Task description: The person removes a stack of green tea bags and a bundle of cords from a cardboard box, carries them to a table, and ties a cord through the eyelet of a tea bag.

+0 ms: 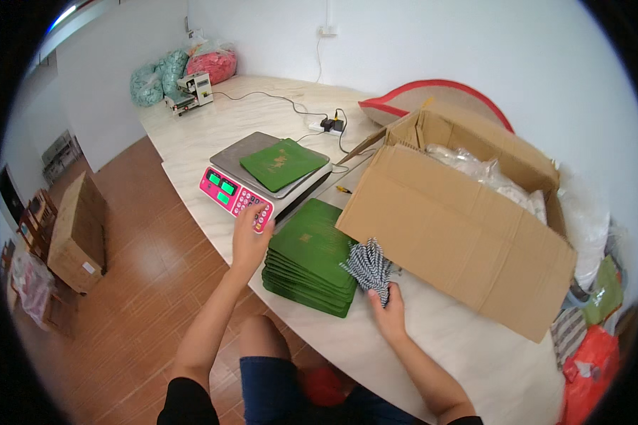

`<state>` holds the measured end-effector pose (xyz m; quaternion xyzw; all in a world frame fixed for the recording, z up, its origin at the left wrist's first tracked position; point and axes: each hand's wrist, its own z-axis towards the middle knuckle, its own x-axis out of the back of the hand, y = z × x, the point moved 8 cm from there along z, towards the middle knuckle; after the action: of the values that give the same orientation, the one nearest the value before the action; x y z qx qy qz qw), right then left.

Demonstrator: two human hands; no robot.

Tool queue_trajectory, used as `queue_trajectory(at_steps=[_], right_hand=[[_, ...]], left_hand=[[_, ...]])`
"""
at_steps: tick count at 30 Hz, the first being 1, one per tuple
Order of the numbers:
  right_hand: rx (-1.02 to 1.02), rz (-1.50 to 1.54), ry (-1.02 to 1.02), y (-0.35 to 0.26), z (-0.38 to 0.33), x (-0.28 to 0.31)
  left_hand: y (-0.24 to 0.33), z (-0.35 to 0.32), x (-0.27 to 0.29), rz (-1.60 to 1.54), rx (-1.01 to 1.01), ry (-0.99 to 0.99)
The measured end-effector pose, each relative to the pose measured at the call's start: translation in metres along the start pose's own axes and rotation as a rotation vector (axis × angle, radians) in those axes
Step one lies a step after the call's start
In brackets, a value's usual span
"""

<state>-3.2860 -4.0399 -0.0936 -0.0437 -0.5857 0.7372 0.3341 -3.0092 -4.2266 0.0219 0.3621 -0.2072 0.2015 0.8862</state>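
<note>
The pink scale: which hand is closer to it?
Left. The left hand touches the scale's pink keypad edge. The right hand is farther off, past the green stack, holding a striped bundle.

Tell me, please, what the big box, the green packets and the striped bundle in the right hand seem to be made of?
The box looks like plain brown corrugated cardboard, matte, with folded flaps. The green packets seem to be thin card or paper, flat and stacked, with a slight sheen; hard to be sure. The striped bundle held by the right hand looks like soft black-and-white fabric or twine, since it bunches loosely.
</note>
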Motion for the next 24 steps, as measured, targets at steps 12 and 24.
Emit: queue_trajectory(at_steps=[12,24], right_hand=[[0.085,-0.072,0.021,-0.001,0.0,-0.007],[0.253,-0.413,0.151,-0.024,-0.018,0.036]], left_hand=[[-0.067,0.093,-0.114,0.808,-0.112,-0.329],[0.082,0.04,0.025,0.497,-0.403,0.264]])
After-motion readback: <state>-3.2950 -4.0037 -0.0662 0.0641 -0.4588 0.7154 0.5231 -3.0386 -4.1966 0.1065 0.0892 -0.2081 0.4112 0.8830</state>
